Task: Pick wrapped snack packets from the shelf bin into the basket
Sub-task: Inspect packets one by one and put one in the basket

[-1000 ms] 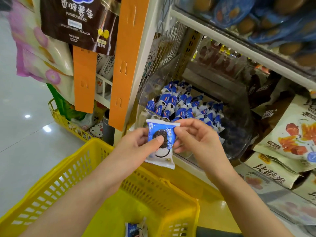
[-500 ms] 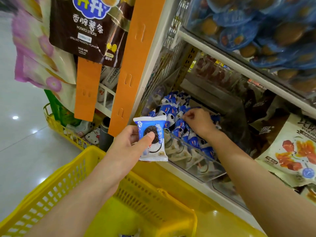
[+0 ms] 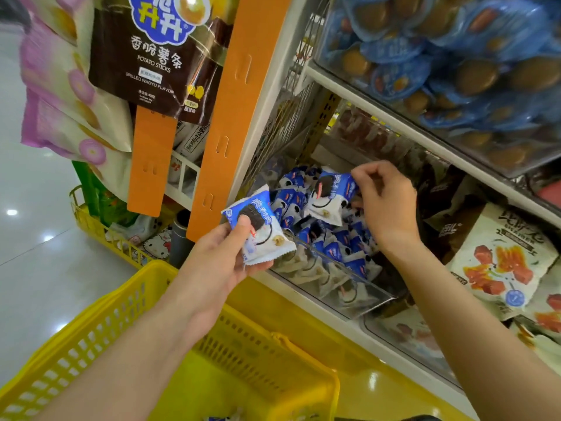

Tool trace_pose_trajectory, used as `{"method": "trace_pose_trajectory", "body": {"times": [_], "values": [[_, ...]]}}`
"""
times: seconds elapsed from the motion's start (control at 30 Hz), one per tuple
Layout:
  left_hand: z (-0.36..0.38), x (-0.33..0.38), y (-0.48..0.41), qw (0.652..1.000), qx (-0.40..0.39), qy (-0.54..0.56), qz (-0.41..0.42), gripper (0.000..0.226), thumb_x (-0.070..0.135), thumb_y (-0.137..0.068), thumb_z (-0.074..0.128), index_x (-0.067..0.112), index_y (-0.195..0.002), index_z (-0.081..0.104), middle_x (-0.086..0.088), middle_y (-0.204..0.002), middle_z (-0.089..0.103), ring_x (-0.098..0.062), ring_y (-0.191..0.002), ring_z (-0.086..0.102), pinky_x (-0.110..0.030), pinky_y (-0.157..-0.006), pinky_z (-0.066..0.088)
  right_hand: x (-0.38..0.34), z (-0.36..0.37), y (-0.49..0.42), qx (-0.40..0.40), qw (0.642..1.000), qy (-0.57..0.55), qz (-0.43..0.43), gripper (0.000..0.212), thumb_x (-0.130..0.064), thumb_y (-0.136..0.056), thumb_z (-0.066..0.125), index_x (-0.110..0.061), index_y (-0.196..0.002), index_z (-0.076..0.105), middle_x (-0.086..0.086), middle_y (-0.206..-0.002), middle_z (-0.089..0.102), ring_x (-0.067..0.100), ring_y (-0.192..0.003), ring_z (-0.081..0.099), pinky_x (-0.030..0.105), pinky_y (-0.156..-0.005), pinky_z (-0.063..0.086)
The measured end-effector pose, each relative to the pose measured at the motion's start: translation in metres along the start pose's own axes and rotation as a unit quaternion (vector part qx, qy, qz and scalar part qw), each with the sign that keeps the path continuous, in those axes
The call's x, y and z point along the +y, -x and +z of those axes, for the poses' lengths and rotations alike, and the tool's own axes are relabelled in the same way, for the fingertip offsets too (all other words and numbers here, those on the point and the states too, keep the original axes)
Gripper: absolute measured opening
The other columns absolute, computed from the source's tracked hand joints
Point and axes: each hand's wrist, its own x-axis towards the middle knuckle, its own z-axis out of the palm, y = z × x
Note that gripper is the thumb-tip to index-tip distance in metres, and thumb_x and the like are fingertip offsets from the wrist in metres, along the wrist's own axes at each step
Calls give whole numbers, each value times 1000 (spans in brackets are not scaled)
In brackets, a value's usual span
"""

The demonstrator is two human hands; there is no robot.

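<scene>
The snack packet in my left hand was blue on top and white below, printed with a dark round cookie, its ends crimped. My thumb and fingers pinched it, tilted, just in front of the clear shelf bin and above the yellow basket. Half a second before, my right hand had been down inside the bin. Now its fingers pinched a second packet of the same kind by its corner, lifted above the others there.
</scene>
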Motion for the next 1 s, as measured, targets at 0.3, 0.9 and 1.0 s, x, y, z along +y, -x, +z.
{"method": "trace_pose_trajectory", "body": {"times": [0.3, 0.9, 1.0], "values": [[6, -7, 8, 984, -46, 121, -124, 43, 40, -97, 31, 14, -122, 56, -11, -106, 70, -25, -88, 70, -43, -65, 54, -19, 5, 63, -197, 957, -165, 133, 13, -10, -90, 56, -14, -79, 60, 1, -76, 63, 3, -61, 64, 17, -53, 54], [11, -8, 14, 988, -90, 0, -129, 42, 45, -88, 41, 22, -115, 63, -3, -109, 70, -15, -98, 67, -32, -78, 53, -34, 7, 57, -251, 947, -137, 148, 10, -29, -87, 62, -22, -82, 69, 1, -83, 73, 11, -71, 68, 23, -59, 54], [9, -6, 10, 988, -61, 72, -120, 39, 20, -73, 61, 6, -108, 64, -8, -95, 73, -12, -78, 70, -24, -64, 57, -27, 3, 39, -157, 951, -205, 172, 17, -24, -88, 61, -8, -93, 65, 23, -100, 66, 25, -83, 68, 26, -65, 57]]}}
